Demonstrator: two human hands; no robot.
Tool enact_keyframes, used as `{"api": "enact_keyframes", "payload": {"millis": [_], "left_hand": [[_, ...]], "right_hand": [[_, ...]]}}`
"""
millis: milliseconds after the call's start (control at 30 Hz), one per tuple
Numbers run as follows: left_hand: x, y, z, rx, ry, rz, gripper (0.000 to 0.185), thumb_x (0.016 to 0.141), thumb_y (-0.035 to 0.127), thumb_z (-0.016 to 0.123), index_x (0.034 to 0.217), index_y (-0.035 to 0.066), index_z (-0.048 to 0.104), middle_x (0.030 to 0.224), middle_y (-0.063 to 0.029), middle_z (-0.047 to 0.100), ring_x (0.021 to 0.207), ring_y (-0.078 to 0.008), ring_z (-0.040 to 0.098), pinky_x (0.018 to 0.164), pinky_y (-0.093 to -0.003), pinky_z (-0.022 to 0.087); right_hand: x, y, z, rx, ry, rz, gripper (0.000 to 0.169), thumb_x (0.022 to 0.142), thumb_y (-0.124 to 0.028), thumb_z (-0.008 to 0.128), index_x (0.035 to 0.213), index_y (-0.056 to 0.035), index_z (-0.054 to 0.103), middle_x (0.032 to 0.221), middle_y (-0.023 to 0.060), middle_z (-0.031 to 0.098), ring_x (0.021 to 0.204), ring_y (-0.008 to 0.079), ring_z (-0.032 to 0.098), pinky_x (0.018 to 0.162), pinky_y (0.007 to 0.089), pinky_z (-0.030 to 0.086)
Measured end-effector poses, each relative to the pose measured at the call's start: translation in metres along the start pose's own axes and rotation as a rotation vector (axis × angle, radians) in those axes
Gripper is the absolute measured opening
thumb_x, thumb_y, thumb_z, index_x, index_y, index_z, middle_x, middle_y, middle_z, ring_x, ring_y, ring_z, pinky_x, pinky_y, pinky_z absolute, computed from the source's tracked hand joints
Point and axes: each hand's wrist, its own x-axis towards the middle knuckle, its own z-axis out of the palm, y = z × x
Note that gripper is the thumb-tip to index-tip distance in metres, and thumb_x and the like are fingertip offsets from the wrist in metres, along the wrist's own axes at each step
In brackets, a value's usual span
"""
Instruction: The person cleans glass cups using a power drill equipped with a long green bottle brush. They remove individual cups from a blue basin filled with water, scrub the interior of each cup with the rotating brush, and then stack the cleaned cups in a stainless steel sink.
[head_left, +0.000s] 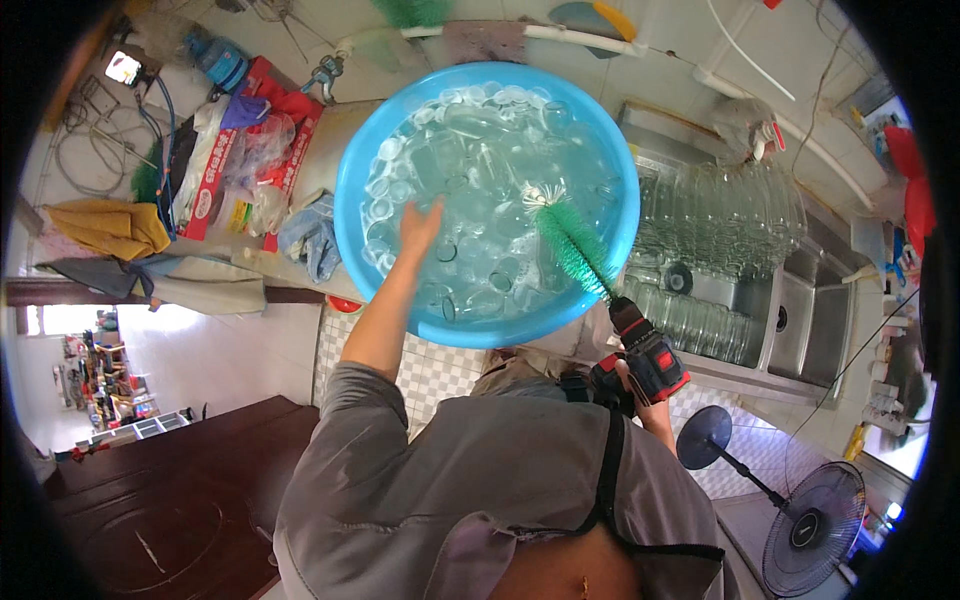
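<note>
A large blue plastic basin (486, 337) full of water stands before me, with glass bottles (491, 169) soaking in it. Small clear caps or cups (380, 187) float along its left and far sides. My left hand (421, 225) is at the water in the left half, thumb and a finger spread; no bottle shows in its grasp. By the near right rim, my right hand (636, 386) grips a black and red cordless drill (649, 356). Chucked in the drill, a green bottle brush (574, 240) with a white tip slants over the basin's right side.
Right of the basin, rows of clear glass bottles (712, 217) lie in a stainless steel sink (806, 330). A pedestal fan (814, 529) stands at the lower right. On the left are a red box (206, 180), a denim cloth (311, 236) and a tap (326, 75).
</note>
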Motion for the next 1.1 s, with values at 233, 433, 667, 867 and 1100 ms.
{"api": "enact_keyframes", "payload": {"millis": [233,433,667,867,1100], "left_hand": [[0.051,0.005,0.018,-0.001,-0.040,-0.044,0.071,0.073,0.049,0.067,0.124,0.002,0.053,0.113,-0.0230,0.060,0.098,-0.0378,0.060,0.087,-0.0468,0.046],[0.073,0.065,-0.017,-0.924,-0.408,-0.661,0.059,0.072,0.054,0.070,0.107,0.009,0.053,0.088,-0.0104,0.055,0.072,-0.0220,0.057,0.064,-0.0392,0.047],[0.091,0.054,-0.012,-1.125,-0.512,-0.731,0.059,0.072,0.052,0.075,0.106,0.009,0.051,0.088,-0.0081,0.054,0.071,-0.0197,0.054,0.065,-0.0341,0.047],[0.037,0.059,-0.026,-1.575,-0.506,-0.336,0.031,0.086,0.026,0.069,0.104,0.008,0.051,0.099,-0.0103,0.060,0.087,-0.0234,0.061,0.078,-0.0433,0.054],[-0.008,0.095,-0.035,-1.590,-0.481,-0.352,0.025,0.086,0.025,0.068,0.101,0.009,0.056,0.099,-0.0102,0.062,0.092,-0.0256,0.063,0.079,-0.0433,0.055]], "right_hand": [[0.012,-0.045,0.032,-0.096,-0.079,-0.023,0.015,0.079,-0.015,0.075,0.089,-0.0066,0.067,0.083,0.0079,0.064,0.075,0.0274,0.063,0.066,0.0376,0.048],[0.015,-0.058,0.043,-0.336,-0.098,-0.380,0.018,0.080,-0.015,0.075,0.092,-0.0058,0.066,0.084,0.0077,0.066,0.080,0.0257,0.066,0.071,0.0349,0.051],[0.019,-0.082,0.060,-0.028,-0.107,-0.110,0.016,0.077,-0.012,0.076,0.088,-0.0047,0.068,0.082,0.0074,0.068,0.074,0.0197,0.066,0.067,0.0320,0.052],[0.018,-0.073,0.063,-0.006,-0.198,-0.150,0.020,0.075,-0.012,0.078,0.089,-0.0034,0.067,0.078,0.0051,0.068,0.069,0.0137,0.064,0.063,0.0291,0.051],[0.020,-0.083,0.063,-0.086,-0.163,-0.265,0.016,0.078,-0.012,0.074,0.090,-0.0046,0.067,0.084,0.0074,0.068,0.077,0.0207,0.067,0.068,0.0333,0.052]]}}
